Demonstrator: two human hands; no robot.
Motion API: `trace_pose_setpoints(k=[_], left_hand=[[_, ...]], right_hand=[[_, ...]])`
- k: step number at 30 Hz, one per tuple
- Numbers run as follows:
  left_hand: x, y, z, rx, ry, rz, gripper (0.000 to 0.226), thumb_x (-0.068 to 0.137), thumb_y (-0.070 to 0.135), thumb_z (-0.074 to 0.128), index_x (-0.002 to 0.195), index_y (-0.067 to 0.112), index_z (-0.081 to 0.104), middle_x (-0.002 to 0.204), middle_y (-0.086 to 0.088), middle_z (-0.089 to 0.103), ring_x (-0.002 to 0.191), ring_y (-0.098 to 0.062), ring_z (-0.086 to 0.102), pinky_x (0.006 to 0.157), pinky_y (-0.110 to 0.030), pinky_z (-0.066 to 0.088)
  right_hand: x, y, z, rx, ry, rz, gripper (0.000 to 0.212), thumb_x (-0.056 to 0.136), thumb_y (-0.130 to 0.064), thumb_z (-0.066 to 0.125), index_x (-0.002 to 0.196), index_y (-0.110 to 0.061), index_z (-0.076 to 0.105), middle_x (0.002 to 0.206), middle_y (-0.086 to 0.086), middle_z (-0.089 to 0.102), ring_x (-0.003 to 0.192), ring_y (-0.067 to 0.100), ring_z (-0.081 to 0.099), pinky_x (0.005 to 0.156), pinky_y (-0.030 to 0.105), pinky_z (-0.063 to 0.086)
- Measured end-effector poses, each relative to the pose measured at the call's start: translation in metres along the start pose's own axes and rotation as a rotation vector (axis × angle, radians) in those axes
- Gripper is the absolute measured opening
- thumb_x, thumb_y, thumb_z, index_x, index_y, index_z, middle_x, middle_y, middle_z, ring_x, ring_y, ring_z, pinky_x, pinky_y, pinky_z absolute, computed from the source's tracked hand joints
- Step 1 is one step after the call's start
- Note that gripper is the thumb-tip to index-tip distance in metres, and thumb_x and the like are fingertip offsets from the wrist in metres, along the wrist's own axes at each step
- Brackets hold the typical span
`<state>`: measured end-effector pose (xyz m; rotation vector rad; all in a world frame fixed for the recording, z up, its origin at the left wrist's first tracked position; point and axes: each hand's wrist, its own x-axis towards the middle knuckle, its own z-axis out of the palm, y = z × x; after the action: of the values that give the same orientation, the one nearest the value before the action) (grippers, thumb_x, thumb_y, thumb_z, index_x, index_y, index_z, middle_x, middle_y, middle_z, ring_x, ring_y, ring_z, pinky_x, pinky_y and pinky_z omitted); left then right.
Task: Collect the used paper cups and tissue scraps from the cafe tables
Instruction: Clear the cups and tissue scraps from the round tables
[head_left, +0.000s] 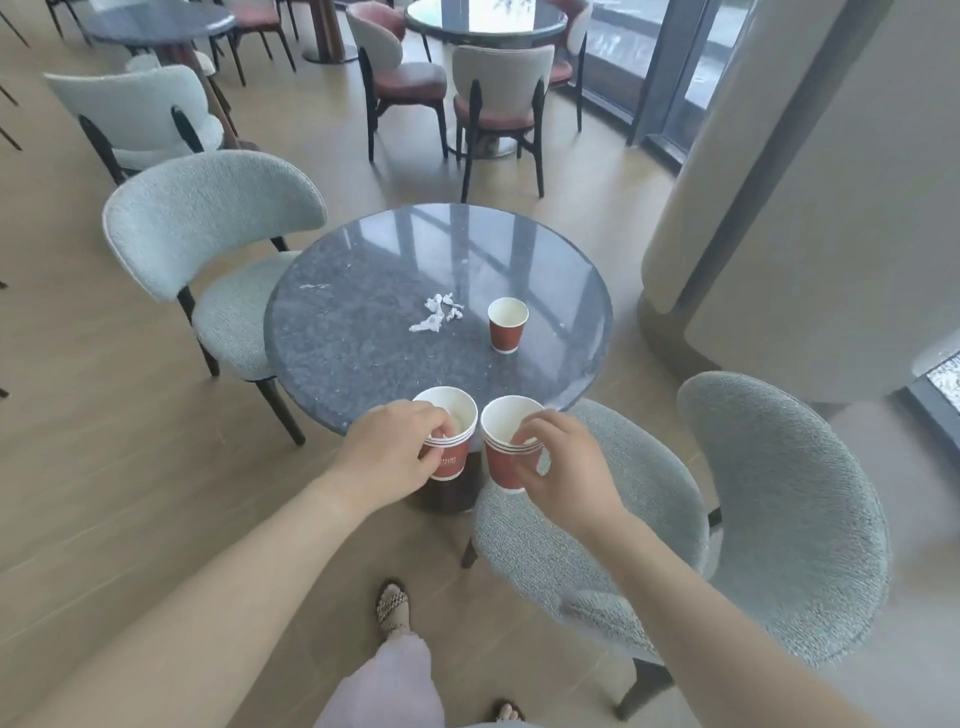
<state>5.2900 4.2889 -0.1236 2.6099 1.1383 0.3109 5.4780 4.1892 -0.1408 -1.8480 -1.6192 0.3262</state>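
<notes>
Left hand (389, 457) and right hand (566, 467) are each curled round nested cups (451, 461) — stacked, seemingly, for carrying; beyond, a lone cup (506, 327) and tissue scraps (436, 314) are left.

Head-worn camera looks forward and down, near the round table (363, 332).

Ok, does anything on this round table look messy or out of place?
Yes. Crumpled tissue scraps lie scattered near the middle of the table, with a smaller shred off to their left. One red paper cup stands upright beside them. Nothing looks spilled or knocked over.
</notes>
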Motion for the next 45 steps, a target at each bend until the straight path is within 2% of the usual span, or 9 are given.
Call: trace_pose_setpoints(k=[4,8,18,27,31,33,36,41,45], left_hand=[[0.058,-0.052,0.011,0.015,-0.029,-0.002,0.015,0.076,0.02,0.06,0.089,0.026,0.061,0.094,0.006,0.066,0.093,-0.021,0.058,0.072,-0.034,0.048],[0.111,-0.103,0.021,0.028,-0.097,0.03,0.011,0.078,0.02,0.058,0.088,0.025,0.061,0.093,0.006,0.066,0.092,-0.021,0.058,0.072,-0.032,0.045],[0.2,-0.161,0.049,0.113,-0.282,0.187,0.014,0.082,0.022,0.051,0.093,0.025,0.058,0.098,0.005,0.063,0.096,-0.021,0.056,0.074,-0.033,0.041],[0.232,-0.158,0.07,0.184,-0.368,0.32,0.016,0.083,0.017,0.05,0.094,0.025,0.057,0.099,0.003,0.062,0.096,-0.023,0.055,0.075,-0.033,0.038],[0.235,-0.156,0.069,0.082,-0.363,0.335,0.021,0.081,0.036,0.062,0.099,0.027,0.056,0.1,0.008,0.061,0.096,-0.019,0.055,0.075,-0.032,0.04],[0.238,-0.149,0.067,0.003,-0.312,0.342,0.026,0.078,0.045,0.065,0.096,0.028,0.056,0.095,0.011,0.061,0.091,-0.017,0.056,0.069,-0.029,0.04],[0.249,-0.13,0.063,-0.062,-0.264,0.34,0.021,0.08,0.046,0.061,0.091,0.03,0.055,0.089,0.013,0.06,0.087,-0.013,0.055,0.064,-0.025,0.034],[0.263,-0.075,0.066,-0.15,-0.239,0.414,0.016,0.083,0.039,0.061,0.092,0.026,0.058,0.089,0.011,0.063,0.087,-0.014,0.057,0.071,-0.034,0.047],[0.268,-0.027,0.083,-0.163,-0.253,0.496,0.015,0.085,0.039,0.058,0.091,0.026,0.058,0.085,0.009,0.063,0.084,-0.014,0.057,0.067,-0.031,0.046]], right_hand=[[0.065,0.01,0.036,-0.028,-0.025,0.067,0.013,0.074,-0.003,0.065,0.085,-0.009,0.064,0.104,0.002,0.062,0.102,0.023,0.052,0.079,0.031,0.044],[0.119,0.017,0.073,-0.037,-0.047,0.162,0.01,0.076,-0.006,0.065,0.086,-0.008,0.064,0.107,0.002,0.06,0.105,0.022,0.049,0.081,0.025,0.039],[0.172,0.037,0.122,-0.121,-0.071,0.426,0.008,0.079,-0.009,0.063,0.087,-0.011,0.063,0.109,-0.002,0.057,0.109,0.021,0.047,0.076,0.041,0.049],[0.179,0.053,0.133,-0.175,-0.068,0.484,0.011,0.082,-0.015,0.062,0.092,-0.015,0.064,0.111,-0.005,0.057,0.108,0.021,0.046,0.076,0.038,0.049],[0.175,0.053,0.127,-0.091,-0.025,0.466,0.02,0.08,-0.026,0.068,0.099,-0.019,0.064,0.112,-0.007,0.059,0.11,0.016,0.046,0.084,0.033,0.046],[0.172,0.056,0.121,-0.084,0.019,0.464,0.021,0.081,-0.029,0.067,0.1,-0.021,0.064,0.112,-0.008,0.059,0.112,0.013,0.045,0.086,0.026,0.041],[0.165,0.063,0.106,-0.091,0.08,0.48,0.02,0.082,-0.028,0.067,0.1,-0.021,0.065,0.109,-0.006,0.06,0.109,0.014,0.048,0.084,0.022,0.037],[0.14,0.083,0.073,-0.081,0.163,0.542,0.015,0.083,-0.027,0.065,0.098,-0.021,0.065,0.105,-0.006,0.06,0.104,0.013,0.05,0.081,0.023,0.04],[0.11,0.106,0.048,-0.099,0.219,0.62,0.015,0.085,-0.027,0.064,0.099,-0.022,0.063,0.106,-0.007,0.06,0.106,0.012,0.049,0.079,0.02,0.036]])
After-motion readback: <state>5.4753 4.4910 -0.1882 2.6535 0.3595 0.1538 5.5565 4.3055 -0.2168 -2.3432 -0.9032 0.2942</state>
